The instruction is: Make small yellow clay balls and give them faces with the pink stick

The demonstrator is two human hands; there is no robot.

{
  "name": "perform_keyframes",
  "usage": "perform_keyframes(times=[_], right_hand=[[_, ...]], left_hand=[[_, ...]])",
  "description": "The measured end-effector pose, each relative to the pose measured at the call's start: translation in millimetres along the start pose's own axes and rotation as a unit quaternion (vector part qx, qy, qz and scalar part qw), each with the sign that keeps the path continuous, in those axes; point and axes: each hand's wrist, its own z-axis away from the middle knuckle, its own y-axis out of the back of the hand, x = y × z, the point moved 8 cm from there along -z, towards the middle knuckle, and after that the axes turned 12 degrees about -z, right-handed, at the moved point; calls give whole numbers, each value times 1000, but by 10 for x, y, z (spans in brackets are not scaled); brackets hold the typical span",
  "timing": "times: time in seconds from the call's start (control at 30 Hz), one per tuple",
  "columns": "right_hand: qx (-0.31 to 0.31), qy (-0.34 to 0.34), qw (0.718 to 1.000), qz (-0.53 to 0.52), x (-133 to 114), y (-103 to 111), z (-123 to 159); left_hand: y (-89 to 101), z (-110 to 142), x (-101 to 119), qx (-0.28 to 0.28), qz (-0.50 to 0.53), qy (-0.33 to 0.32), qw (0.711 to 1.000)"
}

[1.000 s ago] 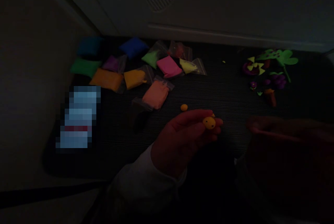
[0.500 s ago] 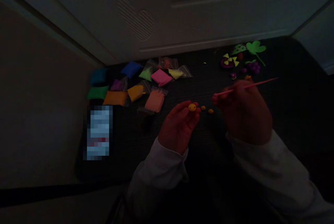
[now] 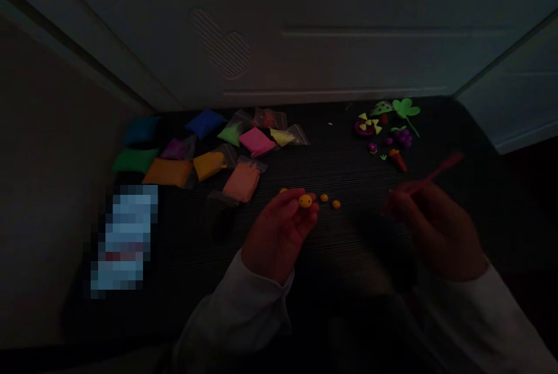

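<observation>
Between the thumb and fingers of my left hand is a small yellow clay ball with dark dots on it. Two more little yellow clay balls, one close to my fingertips and another just right of it, lie on the dark ridged tabletop. A third yellow ball shows partly behind my left fingers. Off to the right, my right hand is closed around a thin pink modelling tool, its rear end pointing up and right. The tool's working tip is too dark to make out.
Bags of coloured clay lie in a group at the left and back. A phone with a blurred bright screen is at the left. Finished clay pieces, including a purple bowl, a green flower and a brown cone, sit back right.
My right hand came into clear view with the pink tool, then moved right and down, away from the left hand. My left hand keeps the yellow ball. The camera view has shifted.
</observation>
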Motion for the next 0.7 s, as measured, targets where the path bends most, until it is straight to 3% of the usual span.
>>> perform_keyframes(times=[0.1, 0.2, 0.3, 0.4, 0.53, 0.6, 0.7], right_hand=[[-81, -41, 983, 159, 257, -3, 59], [-134, -36, 968, 209, 388, -163, 36], [-140, -20, 966, 218, 410, -264, -50], [-114, 5, 971, 209, 332, -221, -119], [-54, 39, 989, 131, 29, -20, -158], [-18, 51, 998, -22, -242, 106, -153], [24, 124, 969, -211, -833, 283, -95]], left_hand=[[6, -1, -14, 9, -1, 11, 1000], [14, -3, -16, 21, -11, 11, 1000], [-12, -3, -14, 22, -31, 4, 999], [-73, 13, 13, 25, -60, -11, 998], [-259, 106, 211, 31, -88, -82, 992], [-449, 210, 376, 10, -121, -134, 984], [-788, 437, 681, -31, -168, -224, 960]])
